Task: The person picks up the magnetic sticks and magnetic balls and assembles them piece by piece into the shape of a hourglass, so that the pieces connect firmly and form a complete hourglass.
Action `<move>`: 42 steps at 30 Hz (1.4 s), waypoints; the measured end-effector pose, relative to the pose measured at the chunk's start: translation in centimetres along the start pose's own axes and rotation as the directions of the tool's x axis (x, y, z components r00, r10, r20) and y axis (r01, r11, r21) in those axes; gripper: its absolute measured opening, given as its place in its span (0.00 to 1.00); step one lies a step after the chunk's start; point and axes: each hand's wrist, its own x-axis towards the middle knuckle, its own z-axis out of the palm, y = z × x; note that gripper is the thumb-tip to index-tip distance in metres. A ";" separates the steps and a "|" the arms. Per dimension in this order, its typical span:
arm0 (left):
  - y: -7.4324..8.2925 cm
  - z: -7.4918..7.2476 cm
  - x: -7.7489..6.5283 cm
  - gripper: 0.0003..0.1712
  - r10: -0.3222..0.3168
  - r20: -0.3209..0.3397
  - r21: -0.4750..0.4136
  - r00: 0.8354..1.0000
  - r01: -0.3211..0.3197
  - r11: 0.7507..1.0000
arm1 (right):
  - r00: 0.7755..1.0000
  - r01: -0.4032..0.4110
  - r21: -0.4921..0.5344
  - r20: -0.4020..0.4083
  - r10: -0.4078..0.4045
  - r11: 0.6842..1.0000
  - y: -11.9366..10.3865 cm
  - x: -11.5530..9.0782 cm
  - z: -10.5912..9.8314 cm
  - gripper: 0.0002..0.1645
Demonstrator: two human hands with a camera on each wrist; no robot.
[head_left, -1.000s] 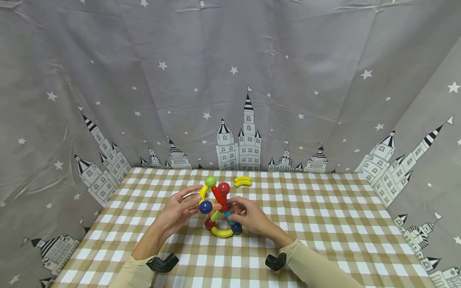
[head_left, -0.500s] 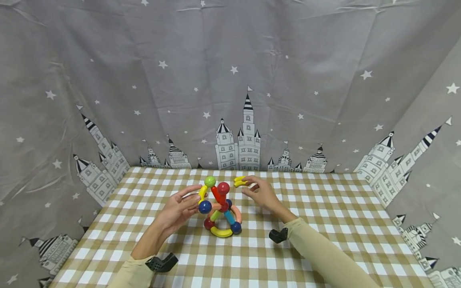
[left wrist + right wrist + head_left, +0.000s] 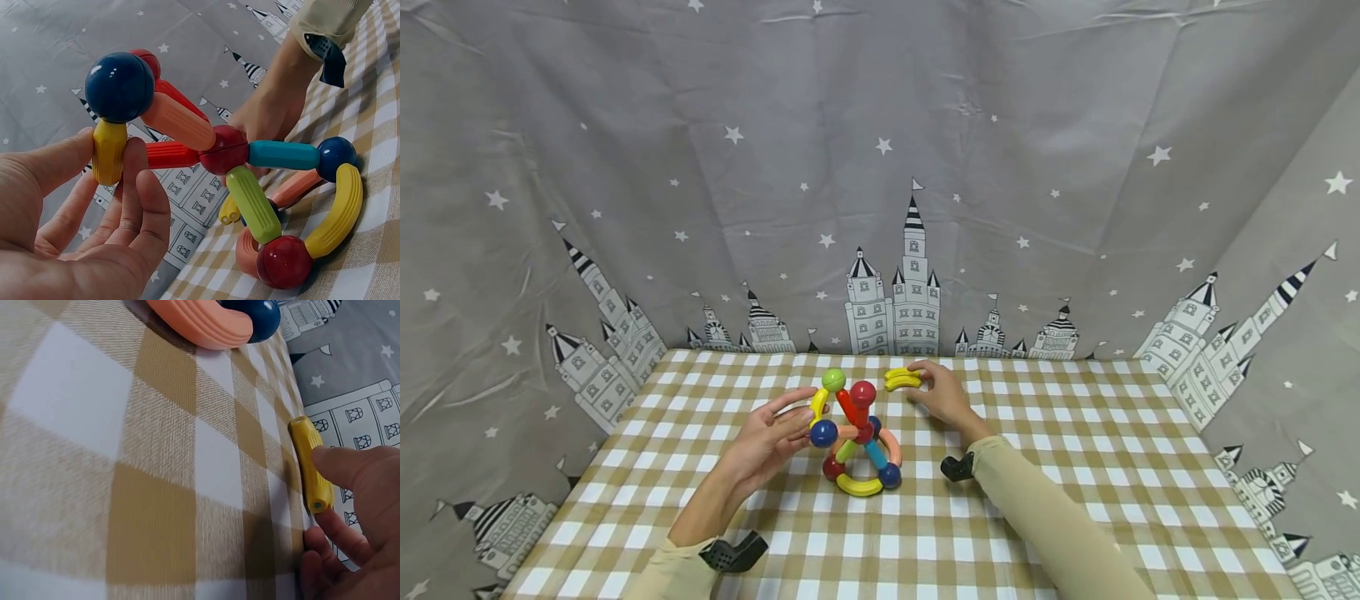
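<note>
A magnetic stick-and-ball structure (image 3: 865, 432) of coloured rods and balls stands mid-table on a ring of curved rods. My left hand (image 3: 760, 442) pinches its upper yellow curved rod (image 3: 109, 153) between thumb and fingers, just under a blue ball (image 3: 120, 86). A green ball (image 3: 833, 380) and a red ball (image 3: 862, 394) top the structure. Behind it, my right hand (image 3: 946, 396) grips the right end of the loose yellow curved rods (image 3: 901, 379), which lie side by side. In the right wrist view the thumb presses on a yellow rod (image 3: 307, 456), with fingers at its other side.
A brown-and-white checked cloth (image 3: 1045, 483) covers the table. Beyond its far edge hangs a grey curtain (image 3: 1037, 167) printed with castles and stars. The structure's salmon curved rod (image 3: 206, 322) lies on the cloth near the right wrist.
My right hand has left the structure's blue rod and moved back to the loose yellow curved rods, where its fingers have closed. My left hand keeps its hold on the structure.
</note>
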 end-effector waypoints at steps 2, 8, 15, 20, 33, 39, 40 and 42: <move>0.0 0.0 0.0 0.24 -0.004 -0.006 0.001 1.000 0.004 1.000 | 1.000 -0.021 -0.026 -0.002 0.021 0.999 -0.1 0.1 0.3 0.23; 0.0 0.2 -0.1 0.28 -0.028 -0.031 0.009 0.999 0.028 1.000 | 0.998 -0.063 -0.092 -0.032 0.060 0.994 -0.2 0.4 0.8 0.17; 0.2 0.2 -0.2 0.29 -0.029 -0.037 0.006 0.999 0.029 1.000 | 0.998 -0.063 -0.134 -0.008 0.062 0.989 -0.5 0.5 1.0 0.14; 0.1 0.3 -0.2 0.28 -0.029 -0.030 0.000 0.999 0.029 1.000 | 0.998 -0.051 -0.165 0.027 0.056 0.985 -0.6 0.3 0.8 0.14; 0.2 0.1 -0.2 0.26 -0.013 -0.018 0.000 1.000 0.013 1.000 | 0.991 0.032 -0.112 0.129 -0.018 0.993 0.1 -0.4 -1.1 0.12; 0.2 0.2 -0.2 0.28 -0.018 -0.033 0.007 0.999 0.018 1.000 | 0.989 0.038 -0.082 0.147 -0.025 0.996 0.2 -0.5 -1.7 0.11; 0.2 0.2 -0.2 0.28 -0.022 -0.037 0.008 0.999 0.022 1.000 | 0.988 0.044 -0.088 0.153 -0.030 0.995 0.2 -0.5 -1.8 0.12; 0.2 0.3 -0.2 0.29 -0.027 -0.038 0.008 0.999 0.028 1.000 | 0.986 0.052 -0.104 0.164 -0.034 0.993 0.2 -0.5 -1.8 0.14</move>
